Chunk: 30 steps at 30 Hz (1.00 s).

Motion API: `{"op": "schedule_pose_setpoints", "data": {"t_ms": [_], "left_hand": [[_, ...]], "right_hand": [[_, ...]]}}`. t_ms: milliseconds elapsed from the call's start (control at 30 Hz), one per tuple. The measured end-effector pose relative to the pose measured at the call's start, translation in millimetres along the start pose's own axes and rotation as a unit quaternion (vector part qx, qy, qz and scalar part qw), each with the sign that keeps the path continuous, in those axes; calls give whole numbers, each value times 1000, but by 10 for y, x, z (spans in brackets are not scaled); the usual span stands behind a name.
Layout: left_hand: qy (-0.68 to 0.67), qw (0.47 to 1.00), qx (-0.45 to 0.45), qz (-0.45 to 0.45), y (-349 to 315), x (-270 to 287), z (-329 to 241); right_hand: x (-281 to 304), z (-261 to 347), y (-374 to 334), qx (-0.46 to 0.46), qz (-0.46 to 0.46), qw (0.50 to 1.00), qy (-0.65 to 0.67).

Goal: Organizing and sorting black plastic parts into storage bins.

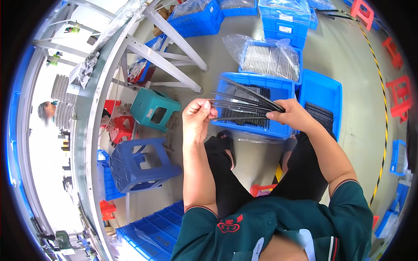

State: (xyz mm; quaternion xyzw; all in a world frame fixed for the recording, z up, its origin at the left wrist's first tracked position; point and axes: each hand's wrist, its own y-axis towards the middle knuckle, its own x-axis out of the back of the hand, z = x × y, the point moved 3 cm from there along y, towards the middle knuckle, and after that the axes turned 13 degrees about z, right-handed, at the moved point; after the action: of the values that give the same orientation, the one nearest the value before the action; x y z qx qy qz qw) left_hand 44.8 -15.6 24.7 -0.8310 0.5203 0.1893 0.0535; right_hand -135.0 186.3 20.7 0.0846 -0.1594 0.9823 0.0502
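Note:
A fanned bundle of thin black rods (244, 105) stretches between my two hands. My right hand (291, 115) is closed around their right ends, where they come together. At the left ends, the fingers of my left hand (198, 114) pinch several of the rods, while others spread apart above and below. Under the bundle stands a blue crate (285, 89), with many similar black rods (257, 122) lying side by side in it. The rods and my hands hide part of that crate.
Behind it, another blue crate (298, 65) holds silvery rods under clear plastic. To the right, a blue bin (324, 89) contains more black rods. A green stool (152, 106), a blue stool (139, 163) and a long workbench (102, 87) stand at the left.

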Motion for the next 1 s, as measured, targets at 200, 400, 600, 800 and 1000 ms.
{"op": "schedule_pose_setpoints", "data": {"t_ms": [200,400,600,800,1000], "left_hand": [[52,999,5,-11,-14,23,18],[-21,999,-22,41,-42,-9,-6],[-133,988,-40,69,-37,-145,75],[-12,998,-44,46,-25,-62,109],[20,999,14,38,-30,-66,30]], "right_hand": [[19,-5,-15,5,6,1000,-12],[32,-28,-19,1,26,1000,8],[-14,-122,6,29,73,991,109],[-47,-103,31,14,50,993,102],[-32,-97,13,-6,46,996,79]]}}
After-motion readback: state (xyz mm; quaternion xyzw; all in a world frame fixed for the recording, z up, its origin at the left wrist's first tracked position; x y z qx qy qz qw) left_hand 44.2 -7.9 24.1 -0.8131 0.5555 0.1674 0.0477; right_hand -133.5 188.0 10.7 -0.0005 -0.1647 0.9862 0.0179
